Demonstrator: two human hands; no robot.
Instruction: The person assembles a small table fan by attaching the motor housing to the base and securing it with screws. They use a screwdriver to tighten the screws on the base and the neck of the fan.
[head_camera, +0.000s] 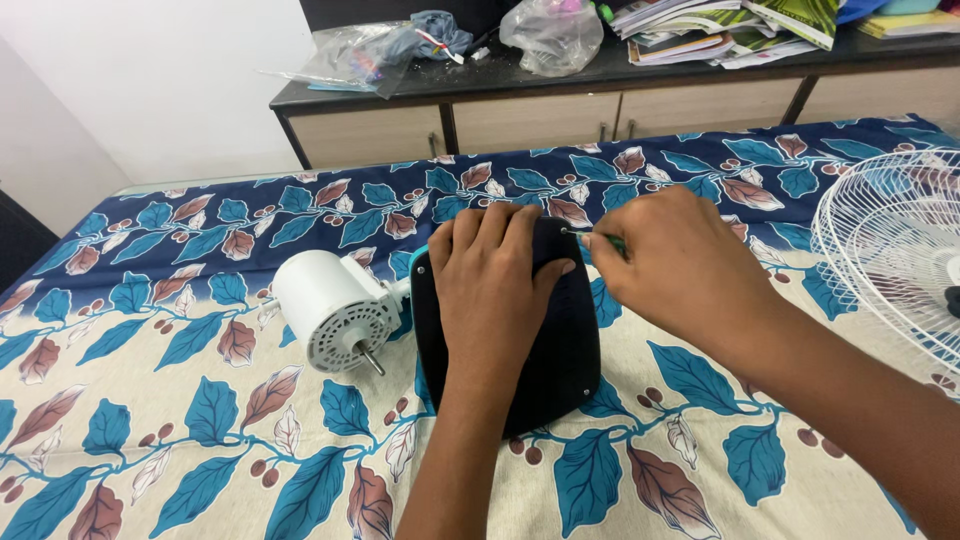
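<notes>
near cloth: the leaf-printed sheet (200, 440) covers the surface under everything; its front part, toward the person, lies flat and carries nothing; there is open room here on both sides of the forearms

black cover: the black fan housing (560, 360) lies flat on the sheet in the middle; its long axis runs from near to far, the rounded narrow end toward the person, the far end under the hands; a small screw hole shows near its right near corner

left hand: the left hand (492, 275) lies flat on top of the black fan housing, fingers (495, 225) spread narrow and reaching to its far edge; it presses and holds nothing closed inside it

right hand: the right hand (675, 265) is just beside the far right corner of the housing; its fingers are closed around a thin screwdriver (590, 237), whose shaft points left, across the long axis, with the tip at the far edge close to the left fingertips; this hand is the nearer one to that corner

motor: the white motor (325, 310) lies to the left, joined to the housing, its shaft pointing toward the near side

right edge: the white fan grille (890, 240) lies well apart at the right; between it and the right hand the sheet is free

far: behind the sheet stands a dark-topped cabinet (560, 105) with plastic bags and piled books
</notes>
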